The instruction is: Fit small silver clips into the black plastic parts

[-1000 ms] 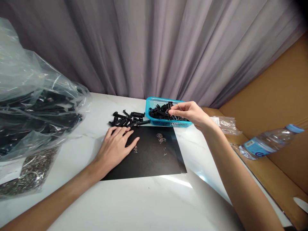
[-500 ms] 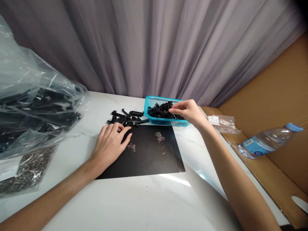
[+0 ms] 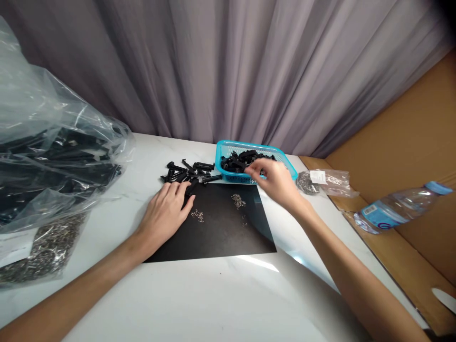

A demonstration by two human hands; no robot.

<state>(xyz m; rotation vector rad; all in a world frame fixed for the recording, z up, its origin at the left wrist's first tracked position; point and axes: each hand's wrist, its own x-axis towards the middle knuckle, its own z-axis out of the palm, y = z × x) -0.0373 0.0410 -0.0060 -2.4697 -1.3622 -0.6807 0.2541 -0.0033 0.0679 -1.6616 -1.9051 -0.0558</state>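
Note:
My left hand (image 3: 167, 206) is at the near edge of a loose pile of black plastic parts (image 3: 176, 173). Its thumb and fingertips close around one black plastic part (image 3: 193, 186). Just in front of the blue basket (image 3: 290, 167), my right hand (image 3: 272, 180) hovers, slightly blurred, its fingers curled and the thumb apart. Nothing shows between them. More black plastic parts (image 3: 237, 161) fill the basket. On the black mat (image 3: 213, 240) lie two small heaps of tiny metal pieces, one (image 3: 197, 215) close to my left thumb, the other (image 3: 238, 201) below the right hand.
A large clear bag of black parts (image 3: 53, 161) stands at left, with a bag of small metal pieces (image 3: 53, 242) before it. To the right are another small bag (image 3: 320, 183) and a water bottle (image 3: 399, 209) by cardboard (image 3: 409, 128). A grey curtain (image 3: 199, 71) hangs behind.
My right hand has drawn back from over the basket toward me, its fingers curling. A black part now shows at my left fingertips. The view has shifted slightly.

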